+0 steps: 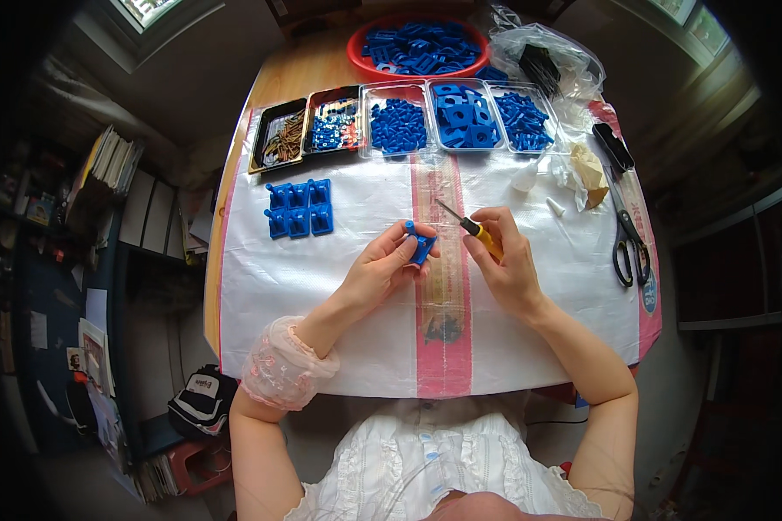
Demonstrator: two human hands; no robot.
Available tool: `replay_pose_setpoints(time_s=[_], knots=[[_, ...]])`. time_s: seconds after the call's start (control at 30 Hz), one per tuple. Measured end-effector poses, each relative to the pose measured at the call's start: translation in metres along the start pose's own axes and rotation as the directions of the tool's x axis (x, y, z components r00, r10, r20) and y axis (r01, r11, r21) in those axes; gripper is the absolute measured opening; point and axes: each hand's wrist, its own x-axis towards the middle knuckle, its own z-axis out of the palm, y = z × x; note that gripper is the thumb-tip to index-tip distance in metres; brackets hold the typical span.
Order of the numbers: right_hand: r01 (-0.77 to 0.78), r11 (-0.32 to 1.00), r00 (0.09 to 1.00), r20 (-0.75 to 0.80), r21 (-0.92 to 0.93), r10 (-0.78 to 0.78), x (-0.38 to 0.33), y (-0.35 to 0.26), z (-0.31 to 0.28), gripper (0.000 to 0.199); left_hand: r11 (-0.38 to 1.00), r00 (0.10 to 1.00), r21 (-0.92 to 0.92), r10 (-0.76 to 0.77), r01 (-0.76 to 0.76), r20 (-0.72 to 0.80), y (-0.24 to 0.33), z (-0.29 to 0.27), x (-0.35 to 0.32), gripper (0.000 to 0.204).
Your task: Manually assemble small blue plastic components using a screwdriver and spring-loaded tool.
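Note:
Near the middle of the table, my left hand (381, 265) pinches a small blue plastic part (421, 249) with a peg sticking up from it. Just to its right, my right hand (510, 267) is closed round the yellow and black handle of a screwdriver (487, 240). The screwdriver's metal shaft points up and to the left, apart from the blue part. Left of my hands, several blue pieces with upright pegs (299, 209) stand close together in two rows on the white sheet.
Across the table's back runs a row of trays: screws (285, 139), small mixed parts (333, 122) and blue pieces (397, 124). Behind them sits a red basin (354, 54) heaped with blue parts. Black scissors (624, 230), a white nozzle-like tip (555, 207) and crumpled brown paper (589, 174) lie at the right.

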Motion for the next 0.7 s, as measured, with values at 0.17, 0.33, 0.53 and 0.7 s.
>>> replay_pose_setpoints(time_s=[0.17,0.33,0.53,0.7], knots=[[0.088,0.992,0.996,0.019,-0.087,-0.087,0.001,-0.003,-0.002,0.024,0.998,0.996,-0.015,0.067,-0.068,-0.055,0.0,-0.007,0.005,0.028],[0.214,0.94,0.977,0.066,-0.266,-0.204,0.003,-0.013,-0.006,0.021,0.993,0.992,-0.092,0.069,-0.078,-0.102,0.006,-0.005,0.006,0.022],[0.314,0.89,0.948,0.066,-0.33,-0.31,0.008,-0.012,-0.011,0.024,0.99,0.991,-0.12,0.057,-0.072,-0.121,0.006,-0.007,0.008,0.02],[0.327,0.875,0.944,0.089,-0.356,-0.316,0.008,-0.017,-0.014,0.026,0.996,0.982,-0.045,0.07,-0.079,-0.174,0.005,-0.008,0.01,0.018]])
